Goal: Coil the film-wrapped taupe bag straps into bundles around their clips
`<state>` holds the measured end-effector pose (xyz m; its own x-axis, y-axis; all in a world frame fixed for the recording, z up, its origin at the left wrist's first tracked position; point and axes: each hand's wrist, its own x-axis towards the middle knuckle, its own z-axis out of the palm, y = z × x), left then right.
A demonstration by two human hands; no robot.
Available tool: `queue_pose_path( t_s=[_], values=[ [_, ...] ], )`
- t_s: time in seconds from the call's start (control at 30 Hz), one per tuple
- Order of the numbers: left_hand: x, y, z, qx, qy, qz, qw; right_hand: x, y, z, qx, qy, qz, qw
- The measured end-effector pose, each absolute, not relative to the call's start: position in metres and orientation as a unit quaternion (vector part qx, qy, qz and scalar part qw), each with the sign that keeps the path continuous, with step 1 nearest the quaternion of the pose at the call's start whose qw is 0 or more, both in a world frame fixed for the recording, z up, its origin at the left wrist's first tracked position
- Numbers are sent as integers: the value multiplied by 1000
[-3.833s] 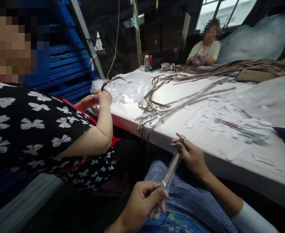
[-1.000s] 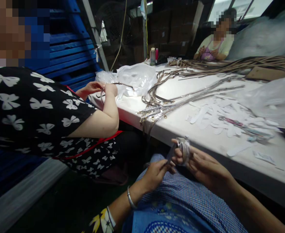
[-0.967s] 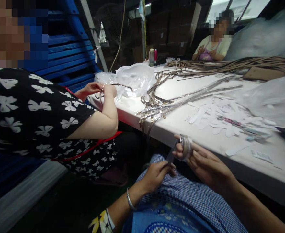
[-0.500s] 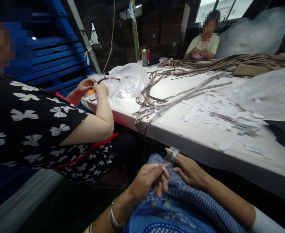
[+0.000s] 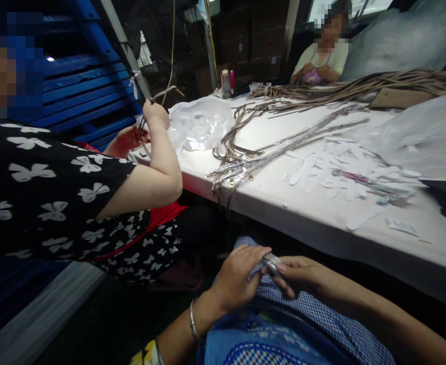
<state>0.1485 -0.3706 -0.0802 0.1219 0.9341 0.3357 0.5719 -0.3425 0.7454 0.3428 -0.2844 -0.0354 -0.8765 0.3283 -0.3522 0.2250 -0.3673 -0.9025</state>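
A worker's right hand (image 5: 306,274) grips a shiny, plastic-wrapped bundle (image 5: 272,263) above blue checked cloth (image 5: 306,310), beside a white table (image 5: 261,195). The left hand (image 5: 237,276) meets it fingertips-first; whether those fingers grip cannot be told.

"That flat tan strap in clear plastic (image 5: 271,261), stretched straight earlier?"

"Coiled small now, and the left hand (image 5: 236,280) (previously apart) has closed in beside the right hand (image 5: 305,275)."
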Motion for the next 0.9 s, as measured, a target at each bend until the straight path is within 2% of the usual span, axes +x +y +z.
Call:
queue_pose_path(
  t_s=[0.1, 0.23, 0.33, 0.4, 0.5, 0.6, 0.7, 0.8, 0.87, 0.9],
  values=[
    [161, -364, -96, 657, 536, 444, 289, 345, -285, -13, -213, -525, 818, 100],
    [167, -351, -94, 607, 511, 467, 389, 348, -276, 8, -200, -514, 788, 273],
    [172, -350, -82, 571, 464, 472, 485, 345, -264, 9, -237, -627, 629, 393],
    [175, -353, -75, 525, 437, 471, 559, 343, -254, 0, -262, -731, 466, 424],
    [176, -360, -64, 462, 415, 465, 631, 343, -240, -28, -239, -846, 259, 400],
    [173, -366, -53, 411, 416, 473, 658, 347, -235, -58, -196, -908, 177, 326],
    [167, -368, -44, 355, 428, 489, 672, 353, -243, -77, -153, -941, 183, 239],
    [156, -362, -43, 330, 463, 462, 681, 355, -256, -82, -155, -946, 209, 195],
    [145, -356, -45, 380, 523, 436, 627, 356, -261, -81, -207, -930, 258, 161],
    [139, -352, -46, 427, 568, 430, 557, 356, -262, -80, -241, -914, 296, 137]
  ],
)
